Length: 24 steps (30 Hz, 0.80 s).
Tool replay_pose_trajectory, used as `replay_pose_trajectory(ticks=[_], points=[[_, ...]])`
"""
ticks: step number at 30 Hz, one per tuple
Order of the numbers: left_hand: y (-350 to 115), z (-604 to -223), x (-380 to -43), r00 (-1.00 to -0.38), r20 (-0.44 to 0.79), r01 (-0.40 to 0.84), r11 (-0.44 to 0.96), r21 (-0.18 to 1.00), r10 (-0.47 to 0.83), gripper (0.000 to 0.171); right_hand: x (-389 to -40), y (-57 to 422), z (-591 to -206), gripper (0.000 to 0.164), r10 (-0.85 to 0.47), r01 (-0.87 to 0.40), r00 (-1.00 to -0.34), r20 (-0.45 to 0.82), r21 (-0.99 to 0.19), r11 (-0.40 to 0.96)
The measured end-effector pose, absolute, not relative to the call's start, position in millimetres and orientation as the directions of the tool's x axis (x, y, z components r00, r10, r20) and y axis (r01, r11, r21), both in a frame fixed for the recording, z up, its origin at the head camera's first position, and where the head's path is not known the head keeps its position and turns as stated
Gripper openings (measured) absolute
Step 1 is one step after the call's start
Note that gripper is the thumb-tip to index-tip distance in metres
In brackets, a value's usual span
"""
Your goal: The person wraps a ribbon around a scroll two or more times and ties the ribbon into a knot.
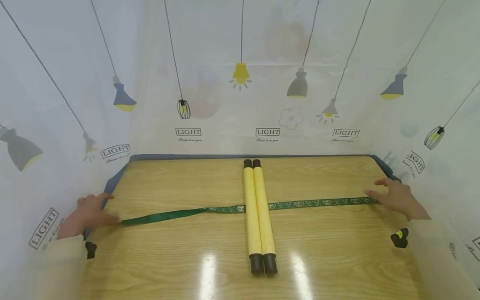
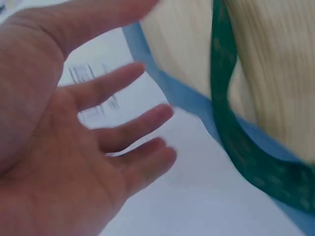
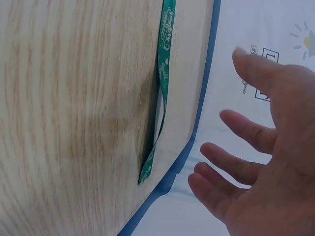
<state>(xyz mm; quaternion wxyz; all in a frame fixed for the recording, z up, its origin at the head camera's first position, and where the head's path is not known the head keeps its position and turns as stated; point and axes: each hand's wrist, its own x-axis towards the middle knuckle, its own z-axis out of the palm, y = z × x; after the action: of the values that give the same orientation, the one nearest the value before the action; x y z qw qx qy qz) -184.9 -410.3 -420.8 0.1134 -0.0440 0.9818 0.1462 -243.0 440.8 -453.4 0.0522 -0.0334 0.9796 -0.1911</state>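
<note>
A green ribbon (image 1: 322,203) with a pale printed pattern runs across the wooden table. Two yellow rods (image 1: 258,208) with black end caps lie side by side over its middle. My left hand (image 2: 83,118) is spread with nothing in its fingers, beside the ribbon's left end (image 2: 246,152), which hangs over the table edge in the left wrist view. On the other side my right hand (image 3: 251,142) also has its fingers apart and holds nothing. The ribbon's right end (image 3: 145,172) lies twisted on the wood near the far right corner.
Blue edging (image 1: 210,156) borders the wooden table (image 1: 180,246). White sheeting (image 1: 221,37) printed with hanging lamps surrounds it on the back and both sides. Small black pieces (image 1: 399,238) show beside each sleeve.
</note>
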Motion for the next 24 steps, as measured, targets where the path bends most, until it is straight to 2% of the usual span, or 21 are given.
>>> replay_pose_trajectory(ticks=[4,9,15,19,24], points=[[-379,-425,-188,-0.997,-0.074,-0.023,0.946,0.325,0.002,0.09,-242,437,-453,0.078,-0.073,-0.072,-0.997,0.012,-0.38,0.922],[-328,-427,-189,-0.998,-0.018,0.042,0.92,0.39,0.053,0.073,-240,417,-451,0.067,-0.049,-0.089,-0.993,0.107,-0.409,0.908],[-279,-443,-191,-0.996,-0.08,-0.008,0.904,0.427,0.029,0.054,-239,388,-453,0.064,-0.06,-0.099,-0.993,0.105,-0.419,0.902],[-253,-457,-193,-0.991,-0.132,-0.073,0.898,0.434,-0.017,0.061,-238,367,-455,0.064,-0.073,-0.09,-0.996,0.058,-0.383,0.919],[-228,-466,-197,-0.979,-0.188,-0.15,0.887,0.437,-0.073,0.064,-236,334,-460,0.058,-0.068,-0.031,-0.994,-0.083,-0.388,0.921]])
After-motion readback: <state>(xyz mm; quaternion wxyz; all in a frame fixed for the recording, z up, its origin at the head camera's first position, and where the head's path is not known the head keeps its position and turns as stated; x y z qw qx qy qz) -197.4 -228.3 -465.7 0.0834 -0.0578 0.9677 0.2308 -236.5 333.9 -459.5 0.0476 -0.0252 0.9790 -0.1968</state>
